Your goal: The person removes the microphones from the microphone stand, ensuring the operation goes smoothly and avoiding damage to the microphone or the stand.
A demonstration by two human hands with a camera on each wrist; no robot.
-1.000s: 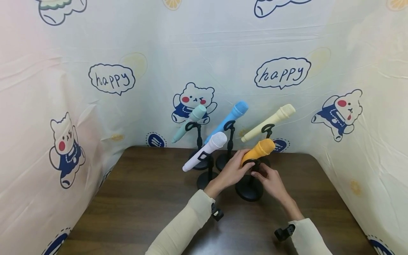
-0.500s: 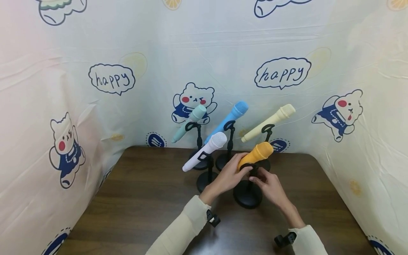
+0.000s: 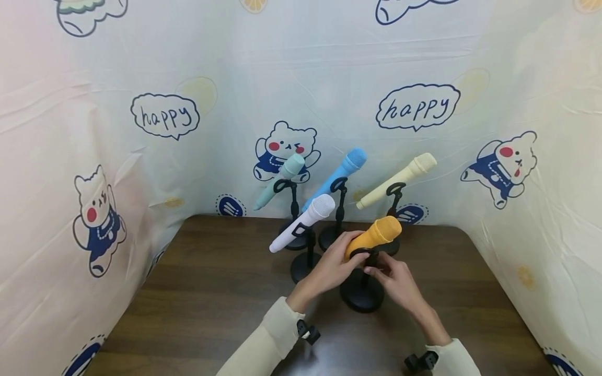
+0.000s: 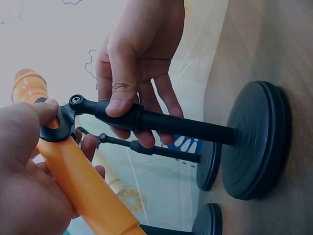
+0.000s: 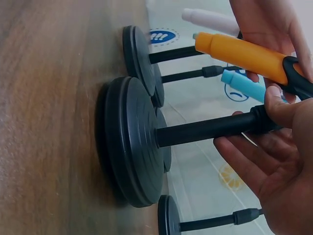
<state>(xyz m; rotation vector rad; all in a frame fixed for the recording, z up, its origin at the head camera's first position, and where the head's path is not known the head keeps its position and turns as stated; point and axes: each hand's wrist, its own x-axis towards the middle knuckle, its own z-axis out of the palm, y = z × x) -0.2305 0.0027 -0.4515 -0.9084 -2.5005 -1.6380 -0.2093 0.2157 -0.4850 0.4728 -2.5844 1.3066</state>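
Note:
An orange microphone sits tilted in the clip of a black microphone stand. My left hand grips the microphone at the clip, its thumb on the clip's ring, as the left wrist view shows. My right hand pinches the upper pole of the same stand between thumb and fingers. The round base is low over the table; whether its whole underside touches is hard to tell. To the left, a white microphone rests in its own stand.
Behind stand a teal microphone, a blue microphone and a pale yellow microphone, each on a black stand. The wooden table ends at a printed cloth backdrop at the back and sides.
Both hands have drawn the orange microphone and its stand toward the person and slightly left. The right hand keeps its hold on the pole. The other microphones have stayed put.

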